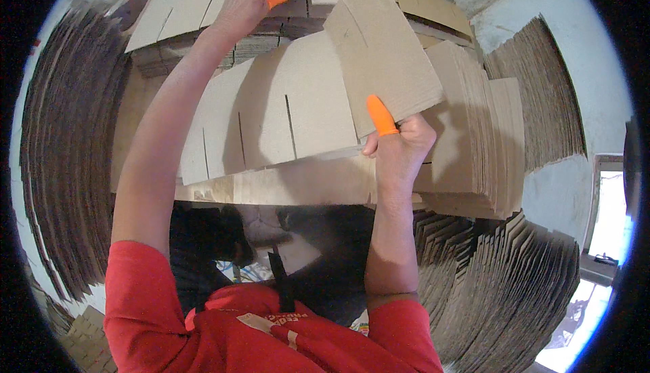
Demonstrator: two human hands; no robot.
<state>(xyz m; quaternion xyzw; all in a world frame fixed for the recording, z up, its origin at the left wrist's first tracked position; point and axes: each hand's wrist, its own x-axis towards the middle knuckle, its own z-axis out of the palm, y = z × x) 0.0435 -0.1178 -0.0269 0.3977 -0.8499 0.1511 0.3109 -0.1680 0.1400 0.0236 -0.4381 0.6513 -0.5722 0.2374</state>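
Observation:
My right hand [404, 144], an orange cover on its thumb, grips a plain cardboard piece [389, 51] by its near lower corner. That piece stands tilted over the right end of a slotted cardboard sheet [264, 105], which lies in front of me with several dark slits along its near edge. My left hand [247, 4] reaches to the far side, with orange covers on its fingertips. Its fingers are closed at the near edge of another slotted cardboard sheet [183, 10], on top of the back stack. Part of its grip is hidden behind the hand.
A wooden board [298, 184] lies under the near sheet. Upright cardboard stacks stand at the left [71, 149], at the right of the board [474, 129], at the far right [538, 95] and at the lower right [501, 285]. A pale wall [521, 34] rises behind.

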